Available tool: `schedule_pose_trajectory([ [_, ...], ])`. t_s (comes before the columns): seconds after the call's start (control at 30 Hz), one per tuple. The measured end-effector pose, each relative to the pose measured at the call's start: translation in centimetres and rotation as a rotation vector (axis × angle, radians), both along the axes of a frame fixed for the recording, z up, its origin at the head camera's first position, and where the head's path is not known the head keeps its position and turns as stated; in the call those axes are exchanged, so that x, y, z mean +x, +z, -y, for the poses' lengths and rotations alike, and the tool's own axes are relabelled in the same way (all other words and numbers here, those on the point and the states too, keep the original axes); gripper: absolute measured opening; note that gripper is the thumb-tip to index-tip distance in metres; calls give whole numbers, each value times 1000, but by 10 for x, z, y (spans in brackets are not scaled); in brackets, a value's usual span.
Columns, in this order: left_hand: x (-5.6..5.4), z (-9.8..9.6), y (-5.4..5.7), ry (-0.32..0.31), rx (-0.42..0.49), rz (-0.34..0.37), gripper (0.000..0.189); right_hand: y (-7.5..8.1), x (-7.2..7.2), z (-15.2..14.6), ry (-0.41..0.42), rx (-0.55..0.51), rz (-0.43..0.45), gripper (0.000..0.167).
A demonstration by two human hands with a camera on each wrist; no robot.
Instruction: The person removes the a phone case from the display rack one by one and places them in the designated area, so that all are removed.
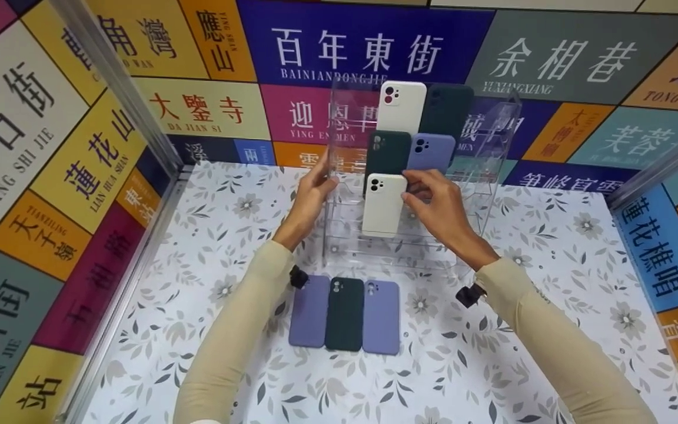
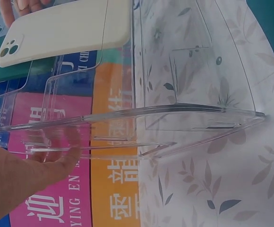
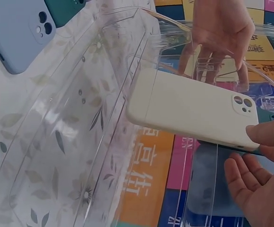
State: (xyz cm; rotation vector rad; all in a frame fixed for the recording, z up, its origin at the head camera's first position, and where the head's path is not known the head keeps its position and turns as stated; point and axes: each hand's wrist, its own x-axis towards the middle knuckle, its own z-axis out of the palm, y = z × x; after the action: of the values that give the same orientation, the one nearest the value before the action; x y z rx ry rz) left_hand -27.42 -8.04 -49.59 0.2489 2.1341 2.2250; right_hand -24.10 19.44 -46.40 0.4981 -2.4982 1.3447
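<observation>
A clear tiered display stand (image 1: pixel 345 247) holds phone cases upright in rows. On a lower tier stands a cream-white phone case (image 1: pixel 384 206), its camera cutout at the upper left. My right hand (image 1: pixel 442 203) pinches that case at its upper right corner, thumb and forefinger at the edge; the right wrist view shows the other fingers loosely curled. My left hand (image 1: pixel 309 203) grips the stand's left side panel, fingers showing through the clear plastic in the left wrist view. Behind the cream-white case are a dark green case (image 1: pixel 389 150) and a purple case (image 1: pixel 431 150).
On the top tier stand another white case (image 1: pixel 402 106) and a dark green case (image 1: pixel 449 109). In front of the stand, a purple case (image 1: pixel 308 312), a dark green case (image 1: pixel 345 315) and a second purple case (image 1: pixel 381 318) lie side by side on the floral tabletop (image 1: pixel 462 365). Sign-printed walls (image 1: pixel 368 41) enclose the table.
</observation>
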Motion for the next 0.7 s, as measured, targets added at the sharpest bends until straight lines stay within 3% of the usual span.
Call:
schedule_pose_trajectory([
  [0.27, 1, -2, -1, -1, 15, -11, 71, -2, 1, 4, 8, 8, -24, 35],
  [0.7, 0, -2, 2, 6, 9, -2, 74, -8, -1, 2, -8, -81, -76, 26],
])
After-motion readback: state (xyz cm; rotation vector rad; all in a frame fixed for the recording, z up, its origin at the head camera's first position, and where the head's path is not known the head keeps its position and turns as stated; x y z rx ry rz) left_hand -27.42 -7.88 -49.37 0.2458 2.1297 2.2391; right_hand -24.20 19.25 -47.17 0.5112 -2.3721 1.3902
